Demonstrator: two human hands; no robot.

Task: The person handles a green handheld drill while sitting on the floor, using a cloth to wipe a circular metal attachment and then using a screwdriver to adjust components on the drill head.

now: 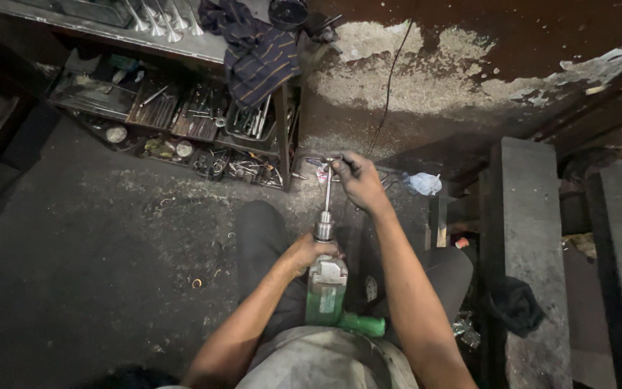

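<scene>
A green and silver power drill (327,292) lies between my knees, nose pointing away from me, with a green side handle (362,324) sticking out to the right. My left hand (309,252) grips the drill's front just behind the chuck (323,226). A long metal rod (327,191) stands out of the chuck. My right hand (358,180) is closed around the rod's far end.
A low metal rack (181,115) full of tools and metal parts stands ahead on the left, a striped cloth (257,54) draped over its top. A thin cable (386,86) hangs down the stained wall. Grey concrete blocks (530,245) rise at right. A crumpled bag (424,184) lies nearby.
</scene>
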